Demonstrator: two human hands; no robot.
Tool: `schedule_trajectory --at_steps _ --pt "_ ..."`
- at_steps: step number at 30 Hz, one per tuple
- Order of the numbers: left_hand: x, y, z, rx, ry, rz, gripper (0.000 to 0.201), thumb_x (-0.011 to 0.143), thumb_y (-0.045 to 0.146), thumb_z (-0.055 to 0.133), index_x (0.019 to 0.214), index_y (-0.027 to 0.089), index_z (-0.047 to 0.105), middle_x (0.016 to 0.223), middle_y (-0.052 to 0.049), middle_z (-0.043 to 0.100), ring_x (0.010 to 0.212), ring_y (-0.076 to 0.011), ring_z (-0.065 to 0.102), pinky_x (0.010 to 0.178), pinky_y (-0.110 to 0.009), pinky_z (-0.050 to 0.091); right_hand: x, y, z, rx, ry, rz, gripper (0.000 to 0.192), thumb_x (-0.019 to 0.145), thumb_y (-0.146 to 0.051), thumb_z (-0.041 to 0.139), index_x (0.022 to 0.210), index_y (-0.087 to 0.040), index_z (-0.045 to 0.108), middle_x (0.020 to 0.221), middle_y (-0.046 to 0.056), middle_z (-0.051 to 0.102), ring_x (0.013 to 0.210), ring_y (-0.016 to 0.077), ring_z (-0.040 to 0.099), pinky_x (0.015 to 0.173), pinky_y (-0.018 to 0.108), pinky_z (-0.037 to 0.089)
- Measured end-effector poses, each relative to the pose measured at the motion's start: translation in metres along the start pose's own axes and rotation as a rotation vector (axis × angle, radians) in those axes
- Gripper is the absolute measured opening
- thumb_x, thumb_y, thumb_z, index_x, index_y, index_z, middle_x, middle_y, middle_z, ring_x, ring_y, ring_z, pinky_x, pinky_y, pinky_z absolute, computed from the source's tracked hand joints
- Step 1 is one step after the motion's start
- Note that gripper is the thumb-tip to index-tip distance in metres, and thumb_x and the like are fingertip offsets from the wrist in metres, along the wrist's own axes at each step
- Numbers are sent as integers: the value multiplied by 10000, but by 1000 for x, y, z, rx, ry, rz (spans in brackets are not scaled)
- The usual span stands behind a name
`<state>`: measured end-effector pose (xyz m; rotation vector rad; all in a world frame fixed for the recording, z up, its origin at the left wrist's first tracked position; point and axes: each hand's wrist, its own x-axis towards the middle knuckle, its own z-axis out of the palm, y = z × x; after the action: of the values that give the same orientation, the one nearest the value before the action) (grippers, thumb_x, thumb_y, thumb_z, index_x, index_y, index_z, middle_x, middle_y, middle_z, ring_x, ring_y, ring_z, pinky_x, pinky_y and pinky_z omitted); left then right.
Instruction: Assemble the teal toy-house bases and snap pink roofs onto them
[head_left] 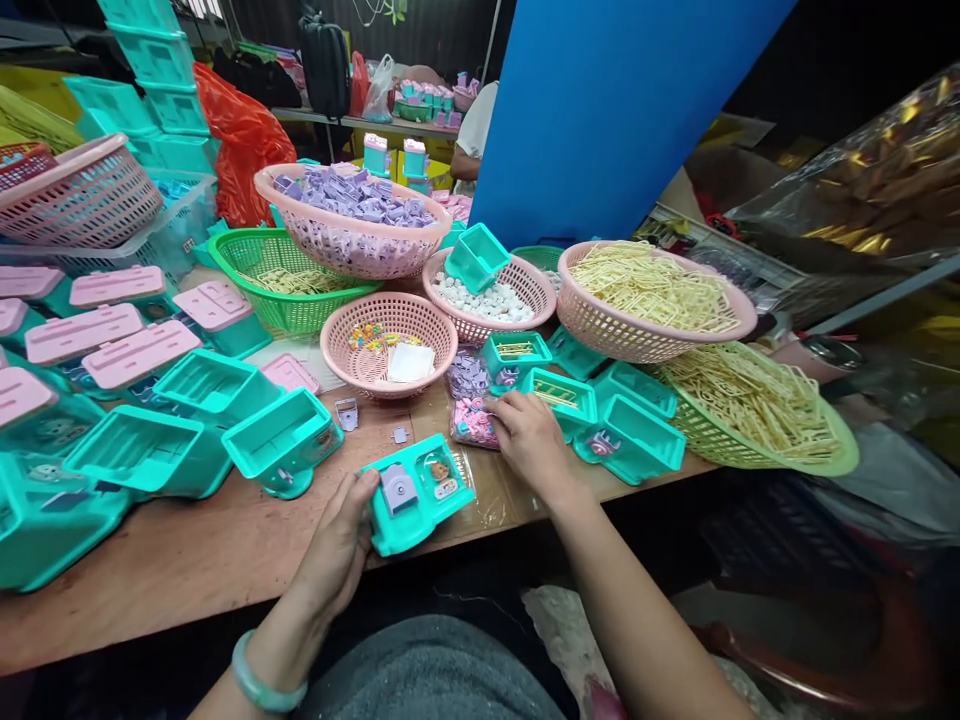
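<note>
Left hand [337, 545] gripped 1 teal toy housing [420, 492] at tabletop [187, 560] edge; right hand [529, 435] pinched into bag of pink parts [471, 422]. Risk: housing could slip off the edge; loose parts could scatter.

The left hand [341, 545] grips a teal toy tray [420, 492] at the table [187, 550] edge. The right hand [529, 435] rests fingers on a bag of pink parts [471, 422]. Pink baskets [388, 340] and teal shells [285, 440] crowd behind.
</note>
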<state>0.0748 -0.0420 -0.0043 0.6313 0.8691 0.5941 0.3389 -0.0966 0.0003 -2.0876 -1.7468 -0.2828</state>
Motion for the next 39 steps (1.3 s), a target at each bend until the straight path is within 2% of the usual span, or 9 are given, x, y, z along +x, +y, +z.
schedule_trajectory --at_steps 3,8,12,16,19,25,30,36,39 --pt "3 -2 4 1 8 -10 494 791 558 780 1078 167 684 1100 -102 790 1056 -307 740 855 -376 606 13 -1 -3 -36 -155 -22 196 952 -209 619 1085 -245 757 984 81 693 889 252 563 771 394 445" --pt "0 1 7 -17 20 6 534 796 546 777 1136 144 687 1119 -126 793 1053 -317 744 836 -367 615 32 1 -5 -37 -313 -43 127 899 -153 631 873 -207 744 964 102 659 922 274 546 756 390 422" --pt "-5 3 -4 -4 49 21 520 798 546 776 1126 151 689 1071 -113 802 998 -318 760 789 -370 631 26 2 -4 82 -235 -10 166 868 -81 579 807 -195 683 858 75 662 844 245 563 766 374 437" --pt "-11 5 -21 7 86 53 467 804 542 776 1072 170 689 1065 -98 802 1000 -316 762 811 -370 635 1 -8 -5 239 -35 -54 167 934 -110 539 894 -208 668 872 66 687 838 234 599 772 367 476" --pt "-13 6 -26 13 104 65 466 799 551 777 1058 174 687 1078 -99 799 1020 -325 757 822 -378 638 -10 -13 -2 262 21 -100 172 979 -141 528 941 -203 685 900 76 702 872 237 618 804 369 503" --pt "-8 4 -24 26 72 33 507 762 565 803 1057 170 683 1045 -98 804 995 -337 762 779 -384 645 13 -8 1 242 -122 -79 156 965 -156 578 1014 -174 725 950 88 694 899 236 626 829 376 507" --pt "-8 2 -24 24 84 44 536 763 572 799 1089 163 681 1023 -102 803 996 -336 759 778 -387 640 32 -11 -3 147 -303 -198 141 933 -121 606 851 -171 709 858 60 649 833 203 586 759 327 457" --pt "-9 4 -20 24 90 51 525 769 581 787 1046 155 656 1038 -109 784 987 -319 745 770 -383 619 40 -3 1 116 -301 -257 197 901 -102 587 723 -178 629 788 40 604 763 175 546 687 294 398" --pt "-9 4 -17 36 99 83 543 765 601 784 1051 167 629 1006 -86 775 937 -277 738 735 -344 597 36 -11 -11 212 -194 -212 176 883 -120 589 721 -190 596 747 26 575 734 177 536 678 300 403"
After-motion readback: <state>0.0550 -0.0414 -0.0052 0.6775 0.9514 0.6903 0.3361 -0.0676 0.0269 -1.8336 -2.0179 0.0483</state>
